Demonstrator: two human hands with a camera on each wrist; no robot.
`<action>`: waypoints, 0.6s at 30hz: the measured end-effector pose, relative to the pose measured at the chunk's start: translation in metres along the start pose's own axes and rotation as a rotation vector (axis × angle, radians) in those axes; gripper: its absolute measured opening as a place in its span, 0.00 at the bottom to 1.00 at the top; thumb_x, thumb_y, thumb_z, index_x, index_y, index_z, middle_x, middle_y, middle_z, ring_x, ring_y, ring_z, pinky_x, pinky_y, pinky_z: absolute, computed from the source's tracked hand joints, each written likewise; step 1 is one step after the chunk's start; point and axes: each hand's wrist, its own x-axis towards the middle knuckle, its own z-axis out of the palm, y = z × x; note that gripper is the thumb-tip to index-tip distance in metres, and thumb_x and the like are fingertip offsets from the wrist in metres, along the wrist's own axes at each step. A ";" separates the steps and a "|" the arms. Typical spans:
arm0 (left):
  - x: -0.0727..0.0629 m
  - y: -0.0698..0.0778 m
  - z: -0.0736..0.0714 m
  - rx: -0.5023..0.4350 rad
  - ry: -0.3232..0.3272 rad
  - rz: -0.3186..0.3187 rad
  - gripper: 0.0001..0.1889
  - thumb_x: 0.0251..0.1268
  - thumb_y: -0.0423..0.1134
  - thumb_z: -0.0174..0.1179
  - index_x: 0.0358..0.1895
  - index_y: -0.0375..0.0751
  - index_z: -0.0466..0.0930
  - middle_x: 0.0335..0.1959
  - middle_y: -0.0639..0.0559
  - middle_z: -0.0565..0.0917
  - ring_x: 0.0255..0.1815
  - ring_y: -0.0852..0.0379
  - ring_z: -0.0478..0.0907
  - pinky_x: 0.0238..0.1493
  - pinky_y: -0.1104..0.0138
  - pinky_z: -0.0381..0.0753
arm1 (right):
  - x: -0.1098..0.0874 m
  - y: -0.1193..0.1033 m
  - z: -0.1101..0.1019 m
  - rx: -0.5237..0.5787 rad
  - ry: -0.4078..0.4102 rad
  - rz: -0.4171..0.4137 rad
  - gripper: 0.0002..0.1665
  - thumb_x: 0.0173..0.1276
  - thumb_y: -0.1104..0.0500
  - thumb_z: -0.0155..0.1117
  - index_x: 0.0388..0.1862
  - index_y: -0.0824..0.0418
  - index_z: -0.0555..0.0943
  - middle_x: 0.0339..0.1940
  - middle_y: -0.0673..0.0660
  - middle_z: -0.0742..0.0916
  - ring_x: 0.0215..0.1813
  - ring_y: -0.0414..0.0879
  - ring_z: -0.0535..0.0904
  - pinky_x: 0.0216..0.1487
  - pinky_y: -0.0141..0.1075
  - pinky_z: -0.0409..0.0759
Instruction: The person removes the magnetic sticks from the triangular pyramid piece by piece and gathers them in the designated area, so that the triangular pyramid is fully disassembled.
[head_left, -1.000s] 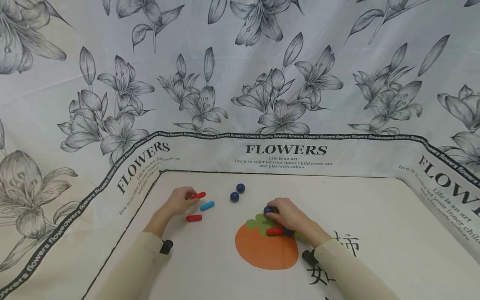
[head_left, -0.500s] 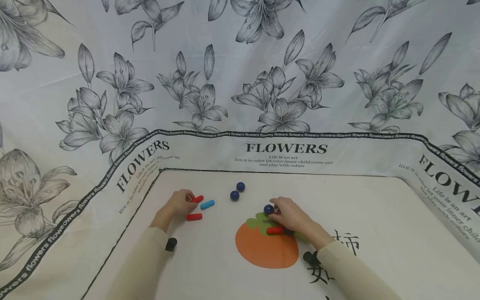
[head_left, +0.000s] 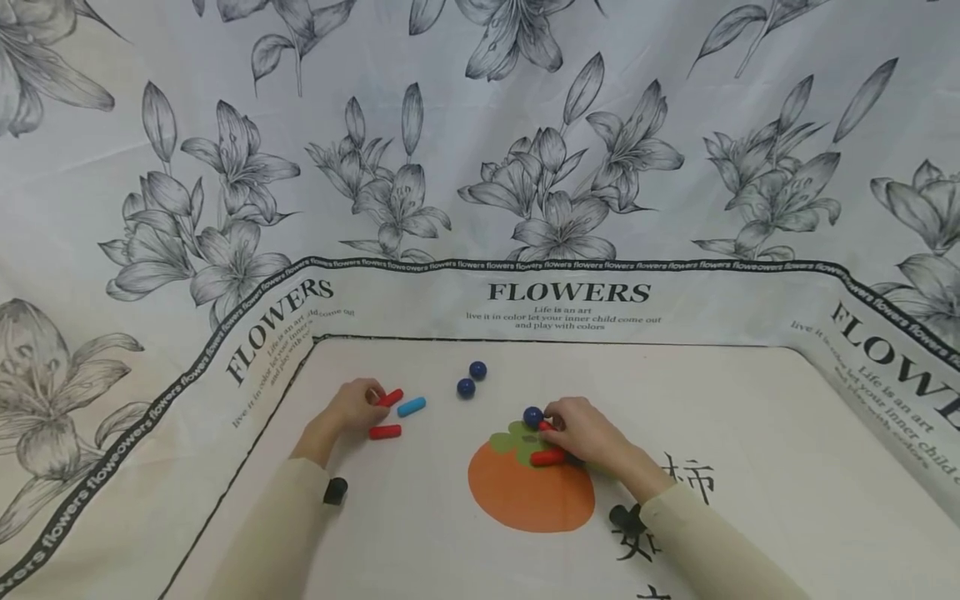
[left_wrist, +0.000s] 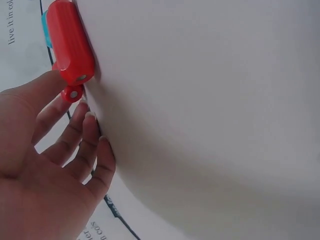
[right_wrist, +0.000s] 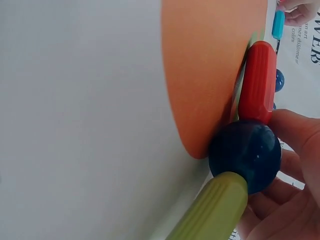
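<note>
In the head view my left hand (head_left: 356, 405) pinches a red magnetic rod (head_left: 390, 397) between thumb and fingers; the rod's end (left_wrist: 73, 94) shows in the left wrist view. A second red rod (head_left: 386, 432) and a light-blue rod (head_left: 412, 407) lie close by. My right hand (head_left: 588, 432) pinches another red rod (head_left: 546, 426), mostly hidden by the fingers, its end at a dark-blue ball (head_left: 533, 417). Under that hand lies a red rod (right_wrist: 257, 82) touching a dark-blue ball (right_wrist: 245, 155), which meets a yellow-green rod (right_wrist: 212, 210).
Two more dark-blue balls (head_left: 472, 380) rest near the back of the table. The pale tablecloth (head_left: 420, 517) carries a printed orange persimmon (head_left: 530, 492) and black characters. A flower-printed curtain (head_left: 570, 167) rises behind. Dark wrist cameras (head_left: 335, 491) sit at both sleeves.
My left hand has drawn its red rod slightly toward me and left. The right fingers have shifted back from around the dark-blue ball, and a red rod now shows at their tips.
</note>
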 end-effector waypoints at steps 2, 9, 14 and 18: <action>0.001 -0.001 -0.001 0.013 -0.010 -0.003 0.17 0.67 0.37 0.66 0.56 0.38 0.78 0.50 0.41 0.79 0.49 0.45 0.74 0.50 0.53 0.79 | 0.000 0.000 0.000 0.020 -0.015 -0.001 0.09 0.66 0.60 0.73 0.42 0.64 0.87 0.26 0.51 0.79 0.33 0.45 0.72 0.35 0.37 0.72; -0.009 0.008 -0.003 0.146 0.046 -0.014 0.22 0.65 0.38 0.68 0.61 0.38 0.77 0.53 0.41 0.80 0.50 0.45 0.76 0.52 0.50 0.79 | 0.000 0.000 0.004 0.076 -0.061 -0.009 0.12 0.68 0.62 0.71 0.49 0.63 0.87 0.29 0.49 0.82 0.35 0.45 0.74 0.37 0.37 0.75; -0.026 0.041 0.010 0.212 0.127 0.110 0.22 0.66 0.40 0.70 0.60 0.39 0.79 0.51 0.42 0.81 0.49 0.48 0.78 0.52 0.52 0.80 | -0.003 -0.002 0.003 0.093 -0.088 -0.047 0.14 0.68 0.64 0.70 0.52 0.63 0.87 0.31 0.49 0.82 0.36 0.45 0.74 0.38 0.36 0.76; -0.037 0.072 0.029 0.124 0.056 0.217 0.22 0.66 0.41 0.70 0.60 0.40 0.79 0.53 0.43 0.81 0.53 0.47 0.78 0.54 0.52 0.80 | -0.005 -0.005 0.001 0.106 -0.106 -0.062 0.15 0.68 0.65 0.70 0.53 0.64 0.87 0.33 0.49 0.82 0.37 0.45 0.74 0.38 0.35 0.76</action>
